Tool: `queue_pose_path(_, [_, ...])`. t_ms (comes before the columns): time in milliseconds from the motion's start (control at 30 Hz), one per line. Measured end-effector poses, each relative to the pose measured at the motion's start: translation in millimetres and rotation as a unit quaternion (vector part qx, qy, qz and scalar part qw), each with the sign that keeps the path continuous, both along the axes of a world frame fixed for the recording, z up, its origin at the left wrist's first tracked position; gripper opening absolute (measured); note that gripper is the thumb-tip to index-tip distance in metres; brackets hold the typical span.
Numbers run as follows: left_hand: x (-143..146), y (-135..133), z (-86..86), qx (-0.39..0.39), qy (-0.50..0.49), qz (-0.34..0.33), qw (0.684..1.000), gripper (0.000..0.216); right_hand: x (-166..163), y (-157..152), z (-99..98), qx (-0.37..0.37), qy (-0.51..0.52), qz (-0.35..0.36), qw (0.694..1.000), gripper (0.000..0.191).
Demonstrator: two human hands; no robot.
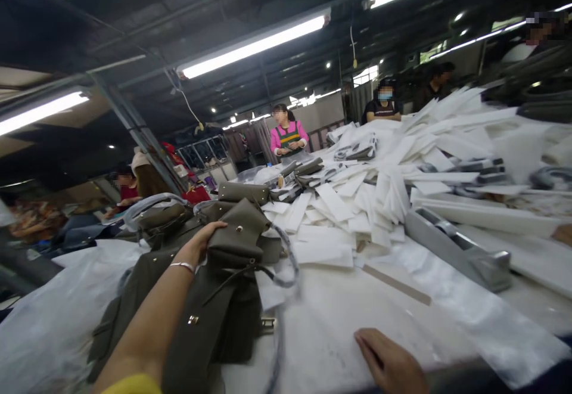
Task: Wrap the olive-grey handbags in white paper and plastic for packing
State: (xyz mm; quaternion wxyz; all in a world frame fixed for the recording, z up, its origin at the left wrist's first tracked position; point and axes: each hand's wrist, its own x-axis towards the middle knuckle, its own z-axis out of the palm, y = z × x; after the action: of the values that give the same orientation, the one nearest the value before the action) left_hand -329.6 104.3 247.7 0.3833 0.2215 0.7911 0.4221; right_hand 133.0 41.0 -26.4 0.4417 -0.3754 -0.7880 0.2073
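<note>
My left hand (202, 244) is closed on the edge of a dark olive handbag (239, 233), which lies atop more bags of the same colour. Its fingertips show at the bag's upper left, and part of the grip is hidden behind the bag. Gold studs and a thin dark cord show on the bag. A wrapped grey handle (290, 257) loops out to its right. Low in the picture, my right hand (391, 361) is loosely curled over the white table (326, 322), thumb and fingers apart, with nothing visible in it.
Heaps of white sheets (353, 197) cover the table's middle and right. A grey tape dispenser (460, 251) stands right, near a clear plastic sleeve (473, 304) and a flat grey-brown strip (395, 284). Plastic sheeting (62, 304) lies left. A person in pink (288, 135) is across the table.
</note>
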Motion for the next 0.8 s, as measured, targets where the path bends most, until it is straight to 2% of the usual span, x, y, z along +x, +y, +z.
queue_pose_path(133, [24, -32, 19.8, 0.134, -0.045, 0.054, 0.988, 0.016, 4, -2, 13.5, -0.093, 0.013, 0.026, 0.995, 0.028])
queue_pose_path(233, [63, -69, 16.5, 0.248, -0.075, 0.075, 0.963, 0.017, 1, -14, 40.2, -0.224, 0.098, 0.063, 0.968, 0.036])
queue_pose_path(267, [81, -82, 9.2, 0.276, -0.082, 0.08, 0.954, 0.018, -2, -21, 51.6, -0.27, 0.139, 0.088, 0.949, 0.044])
queue_pose_path(333, [125, -107, -15.9, 0.314, -0.101, 0.085, 0.94, 0.021, -9, -37, 75.9, -0.336, 0.224, 0.165, 0.9, 0.069])
queue_pose_path(400, [177, -132, -53.5, 0.367, -0.168, 0.066, 0.912, 0.04, -16, -50, 98.1, -0.356, 0.294, 0.239, 0.854, 0.09])
queue_pose_path(467, [231, -156, -97.7, 0.382, -0.238, 0.067, 0.891, 0.064, -18, -57, 111.6, -0.355, 0.327, 0.247, 0.84, 0.097])
queue_pose_path(500, [255, -167, -119.0, 0.358, -0.254, 0.094, 0.893, 0.071, -17, -56, 113.4, -0.356, 0.327, 0.223, 0.846, 0.097])
queue_pose_path(533, [276, -177, -137.8, 0.329, -0.263, 0.09, 0.902, 0.077, -13, -54, 111.6, -0.361, 0.318, 0.19, 0.856, 0.097])
queue_pose_path(600, [302, -195, -163.3, 0.238, -0.287, -0.024, 0.928, 0.09, -1, -45, 98.6, -0.379, 0.284, 0.12, 0.872, 0.093])
queue_pose_path(633, [305, -202, -169.0, 0.201, -0.277, -0.084, 0.936, 0.089, 7, -40, 88.9, -0.388, 0.264, 0.094, 0.878, 0.092])
queue_pose_path(700, [292, -211, -168.2, 0.18, -0.176, -0.161, 0.954, 0.067, 23, -35, 68.2, -0.388, 0.222, 0.046, 0.894, 0.092])
queue_pose_path(767, [263, -215, -158.9, 0.237, 0.042, -0.139, 0.961, 0.037, 34, -36, 51.7, -0.352, 0.176, 0.0, 0.919, 0.095])
queue_pose_path(800, [246, -213, -154.3, 0.27, 0.166, -0.1, 0.943, 0.03, 36, -39, 46.3, -0.324, 0.154, -0.016, 0.933, 0.095])
